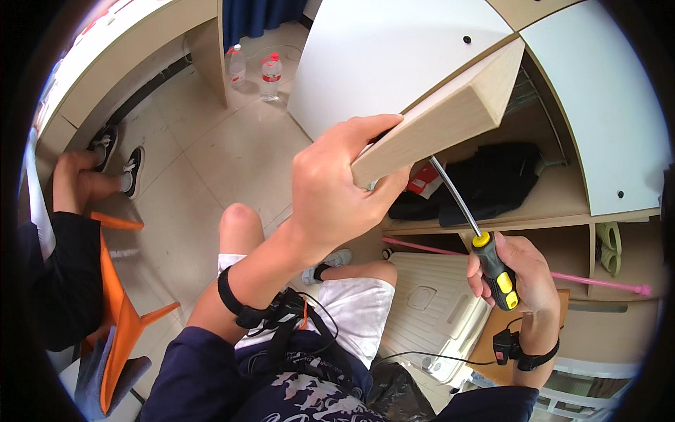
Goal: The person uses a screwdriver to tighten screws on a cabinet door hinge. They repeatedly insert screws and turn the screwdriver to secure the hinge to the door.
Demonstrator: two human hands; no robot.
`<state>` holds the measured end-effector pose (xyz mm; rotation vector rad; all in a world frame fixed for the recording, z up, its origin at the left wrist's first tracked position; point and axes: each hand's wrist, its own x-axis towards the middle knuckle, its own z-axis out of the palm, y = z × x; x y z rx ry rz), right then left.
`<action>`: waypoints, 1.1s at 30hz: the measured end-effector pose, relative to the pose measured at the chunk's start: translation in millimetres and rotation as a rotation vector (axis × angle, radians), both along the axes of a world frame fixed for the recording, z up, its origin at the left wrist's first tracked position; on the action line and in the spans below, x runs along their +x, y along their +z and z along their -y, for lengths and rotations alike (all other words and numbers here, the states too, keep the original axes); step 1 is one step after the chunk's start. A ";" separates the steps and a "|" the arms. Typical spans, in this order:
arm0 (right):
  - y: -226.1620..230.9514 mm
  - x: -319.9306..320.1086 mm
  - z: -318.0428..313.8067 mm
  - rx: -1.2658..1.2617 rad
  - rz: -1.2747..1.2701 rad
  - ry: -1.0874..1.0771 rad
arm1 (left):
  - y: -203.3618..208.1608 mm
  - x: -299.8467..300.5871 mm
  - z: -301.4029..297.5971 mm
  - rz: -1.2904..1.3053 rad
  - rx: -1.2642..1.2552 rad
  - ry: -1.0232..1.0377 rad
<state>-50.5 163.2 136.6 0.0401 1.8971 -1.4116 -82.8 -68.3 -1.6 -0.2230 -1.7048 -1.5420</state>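
Note:
My left hand [337, 186] is closed around the near end of a pale wooden block-like piece [439, 126], long and box-edged, which is raised in front of me and slants up to the right. My right hand [524, 271] grips a screwdriver [484, 247] by its black and yellow handle. The metal shaft points up and left, and its end meets the lower edge of the wooden piece. Whether the tip touches the wood or passes behind it, I cannot tell.
Behind the wood stands a cabinet with white doors [394, 49] and dark clothing [492, 179] inside. A cream suitcase [422, 299] and pink pole [598, 280] are below. Water bottles [271, 76] stand on the floor. Another person sits at left on an orange chair [119, 316].

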 end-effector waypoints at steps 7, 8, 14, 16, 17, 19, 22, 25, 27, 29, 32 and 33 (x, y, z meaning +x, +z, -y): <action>-0.1 4.3 7.1 0.150 -0.242 0.075 | 1.1 1.9 -1.4 0.029 -0.005 0.013; -1.1 3.9 5.8 0.119 -0.209 0.068 | 0.7 1.4 -1.2 0.022 -0.004 0.015; 1.7 4.6 10.0 0.036 -0.064 0.033 | 1.5 0.7 1.4 0.031 -0.012 0.019; 3.9 5.4 8.2 0.043 -0.022 0.024 | 6.1 4.3 2.1 0.045 -0.071 0.061; 3.6 7.1 7.6 0.038 -0.017 0.024 | 5.6 4.6 2.2 0.038 -0.065 0.052; 2.9 8.0 2.0 0.018 -0.039 0.054 | 3.6 2.2 1.2 0.024 -0.052 0.029; -2.7 17.2 -15.6 0.014 -0.093 0.053 | 7.3 4.6 5.3 0.041 -0.039 0.023; -17.7 38.7 -43.7 -0.073 -0.158 -0.052 | 9.0 5.0 8.4 0.101 -0.072 0.058; -26.0 56.2 -60.3 -0.089 -0.183 -0.120 | 10.5 2.9 9.2 0.106 -0.084 0.074; -40.8 80.9 -80.1 -0.124 -0.219 -0.191 | 7.5 0.5 6.9 0.129 -0.063 0.094; -59.7 124.2 -108.8 -0.143 -0.277 -0.310 | 10.4 -2.5 3.2 0.021 -0.044 0.227; -65.1 140.0 -119.0 -0.146 -0.307 -0.352 | 10.8 -5.9 2.1 -0.007 -0.070 0.290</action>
